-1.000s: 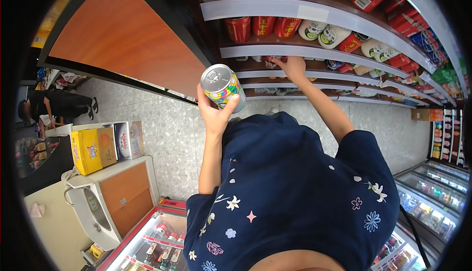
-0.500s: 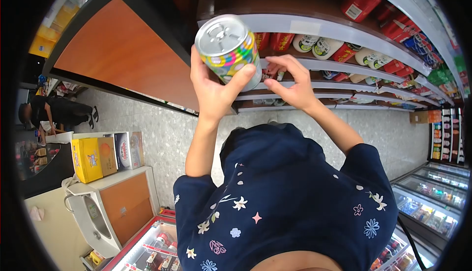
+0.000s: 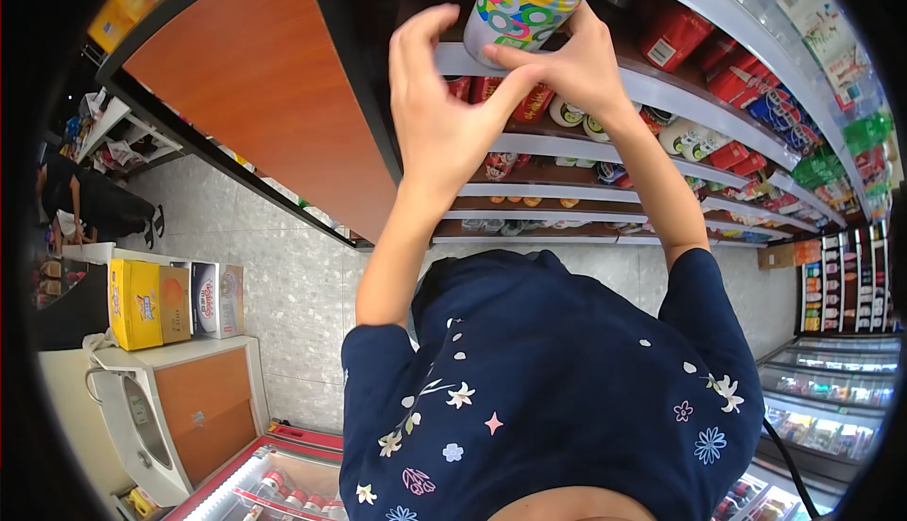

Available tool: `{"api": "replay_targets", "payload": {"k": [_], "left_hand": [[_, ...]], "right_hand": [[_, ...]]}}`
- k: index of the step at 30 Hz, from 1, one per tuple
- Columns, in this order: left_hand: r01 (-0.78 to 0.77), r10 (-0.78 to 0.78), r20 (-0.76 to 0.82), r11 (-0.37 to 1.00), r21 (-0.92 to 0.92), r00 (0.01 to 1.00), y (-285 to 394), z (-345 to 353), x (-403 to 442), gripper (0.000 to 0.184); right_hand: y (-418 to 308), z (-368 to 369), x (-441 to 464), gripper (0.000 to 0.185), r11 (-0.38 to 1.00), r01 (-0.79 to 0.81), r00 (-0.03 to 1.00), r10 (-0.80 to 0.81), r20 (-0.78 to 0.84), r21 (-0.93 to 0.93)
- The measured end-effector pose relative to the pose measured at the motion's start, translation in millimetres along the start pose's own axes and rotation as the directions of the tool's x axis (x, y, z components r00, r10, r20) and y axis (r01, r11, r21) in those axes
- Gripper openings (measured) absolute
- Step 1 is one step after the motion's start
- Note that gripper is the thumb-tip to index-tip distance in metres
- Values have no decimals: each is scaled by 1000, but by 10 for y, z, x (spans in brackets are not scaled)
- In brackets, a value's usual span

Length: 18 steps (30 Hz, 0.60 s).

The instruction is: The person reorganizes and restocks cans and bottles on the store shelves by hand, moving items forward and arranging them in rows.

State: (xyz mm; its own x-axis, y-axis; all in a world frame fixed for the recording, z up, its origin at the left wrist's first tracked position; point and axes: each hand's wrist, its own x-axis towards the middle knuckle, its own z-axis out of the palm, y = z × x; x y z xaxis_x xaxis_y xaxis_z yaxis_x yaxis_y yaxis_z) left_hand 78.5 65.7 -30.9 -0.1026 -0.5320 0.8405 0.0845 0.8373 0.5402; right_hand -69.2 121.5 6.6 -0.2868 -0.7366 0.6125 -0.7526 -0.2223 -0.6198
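A colourful patterned can (image 3: 521, 6) with a silver top is raised in front of the upper shelf. My right hand (image 3: 578, 66) grips it, thumb across its lower front and fingers behind its right side. Just left of the can, my left hand (image 3: 444, 105) is spread, its fingers apart and nothing held, with its thumb reaching toward the right hand. Behind and below the hands, red cans (image 3: 532, 103) stand on a shelf beside white-and-green containers.
A shelf end panel (image 3: 255, 86) rises at the left. Red cans (image 3: 676, 37) lie farther right on the upper shelf. Yellow box (image 3: 135, 304) sits on a counter at the left, with a person (image 3: 94, 202) beyond. Freezers (image 3: 831, 379) stand at the right.
The can has moved up and right to the upper shelf. My left hand has let go of it, and my right hand has left the lower shelf and taken hold of it.
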Motion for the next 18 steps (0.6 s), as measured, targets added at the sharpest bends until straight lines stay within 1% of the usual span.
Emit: {"api": "replay_targets", "payload": {"k": [1,3,4,5,7,8,9,10,11,12,14,15,17,18], "left_hand": [[-77,81,-74,996,51,994,-35,-66,-134,48],[133,-146,-87,982,-135,986,-149,-133,-602,26],[178,-181,-33,981,-81,983,-203,-148,-769,24],[220,-220,16,975,-26,975,-263,-146,-905,21],[223,-223,14,975,16,975,-443,-25,-1106,18],[233,-238,57,969,78,970,-535,-11,-1184,24],[222,-225,26,971,86,974,-626,23,-1228,28],[210,-210,-3,973,95,978,-718,63,-1255,31],[197,-194,-30,975,104,980,-801,102,-1283,35],[222,-225,3,965,136,974,-884,116,-1316,48],[265,-265,-22,951,159,964,-1093,204,-1378,52],[285,-283,-35,943,171,958,-1193,239,-1397,54],[325,-329,-5,930,172,944,-1331,242,-1415,58],[342,-347,0,926,162,938,-1363,231,-1398,58]], "right_hand": [[43,13,59,66,997,2,1000,-2,1,-74],[139,69,110,68,989,16,1000,-15,12,-149],[184,95,143,68,982,25,1000,-21,22,-188],[213,110,205,69,985,44,999,-39,33,-166],[294,124,340,70,989,77,996,-69,62,-126],[374,150,464,71,982,67,997,-60,48,-177],[455,175,602,71,993,67,993,-57,103,-96],[371,109,785,75,998,-61,951,67,302,-30],[277,56,959,81,980,-200,853,172,493,4],[324,136,1066,85,981,-182,897,194,398,-69],[537,375,1272,92,963,-164,960,205,189,-213],[736,466,1399,93,980,-136,966,163,199,-144],[1076,589,1603,94,997,-81,974,80,211,-4],[1026,566,1628,94,996,-35,979,51,196,-83]]}}
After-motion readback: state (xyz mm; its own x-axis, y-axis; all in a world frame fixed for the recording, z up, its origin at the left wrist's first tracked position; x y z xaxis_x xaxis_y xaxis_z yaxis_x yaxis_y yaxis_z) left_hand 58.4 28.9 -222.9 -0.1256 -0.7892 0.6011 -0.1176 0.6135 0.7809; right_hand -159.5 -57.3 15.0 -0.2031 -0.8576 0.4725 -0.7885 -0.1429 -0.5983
